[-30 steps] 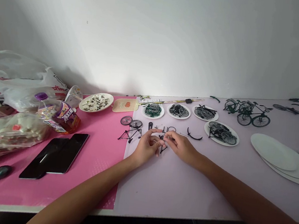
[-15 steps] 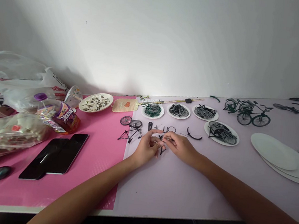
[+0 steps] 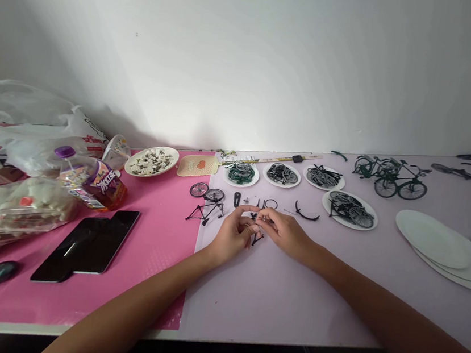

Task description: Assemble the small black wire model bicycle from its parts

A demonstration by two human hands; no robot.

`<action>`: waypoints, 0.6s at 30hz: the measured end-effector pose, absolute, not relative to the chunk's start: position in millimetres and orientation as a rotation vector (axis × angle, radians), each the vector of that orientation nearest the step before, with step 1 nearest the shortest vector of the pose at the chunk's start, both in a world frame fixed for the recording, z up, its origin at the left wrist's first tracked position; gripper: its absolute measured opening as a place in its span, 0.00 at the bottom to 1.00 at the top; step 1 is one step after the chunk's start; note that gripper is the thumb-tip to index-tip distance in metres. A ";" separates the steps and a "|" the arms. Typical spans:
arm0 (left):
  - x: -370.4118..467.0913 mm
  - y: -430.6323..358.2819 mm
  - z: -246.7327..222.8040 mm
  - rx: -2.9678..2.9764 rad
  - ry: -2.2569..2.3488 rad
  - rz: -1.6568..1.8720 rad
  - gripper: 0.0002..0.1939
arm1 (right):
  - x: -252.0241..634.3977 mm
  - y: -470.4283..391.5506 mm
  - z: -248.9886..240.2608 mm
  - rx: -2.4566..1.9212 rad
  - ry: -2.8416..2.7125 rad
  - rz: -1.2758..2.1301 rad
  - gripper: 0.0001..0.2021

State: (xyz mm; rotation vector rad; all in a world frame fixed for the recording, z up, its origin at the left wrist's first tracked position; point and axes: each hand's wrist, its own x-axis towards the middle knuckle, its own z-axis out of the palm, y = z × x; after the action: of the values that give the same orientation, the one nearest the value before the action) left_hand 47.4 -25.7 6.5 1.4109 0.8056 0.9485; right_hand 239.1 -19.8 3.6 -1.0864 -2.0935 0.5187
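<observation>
Right of a thin black bicycle frame point(image 3: 204, 222), our left hand point(image 3: 232, 233) and right hand point(image 3: 283, 229) touch; their grip we cannot tell.

Hands point(image 3: 230, 236) partly hide a black piece point(image 3: 257, 240), its shape unclear

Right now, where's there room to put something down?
Bare lilac cover, between the forearms; bare pink cover, between the black slabs and bicycle frame. Crowded: around the left hand and right hand, and beyond them, where loaded plates stand.
</observation>
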 end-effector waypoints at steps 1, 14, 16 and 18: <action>47.4 -25.7 6.4 1.415 0.807 0.950 0.26 | 239.2 -19.6 3.9 -1.083 -2.094 0.515 0.10; 47.6 -25.4 6.6 1.437 0.823 0.955 0.24 | 241.4 -17.5 2.6 -1.103 -2.106 0.483 0.09; 48.0 -26.2 7.2 1.431 0.814 0.955 0.24 | 241.5 -17.1 2.0 -1.100 -2.122 0.479 0.09; 48.6 -27.3 7.6 1.425 0.810 0.958 0.25 | 241.8 -16.8 1.5 -1.095 -2.130 0.476 0.09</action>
State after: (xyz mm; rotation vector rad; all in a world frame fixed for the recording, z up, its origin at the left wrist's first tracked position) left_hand 48.6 -27.3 7.6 1.4250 0.8098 0.9581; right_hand 241.8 -16.8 1.5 -1.0954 -2.1304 0.4765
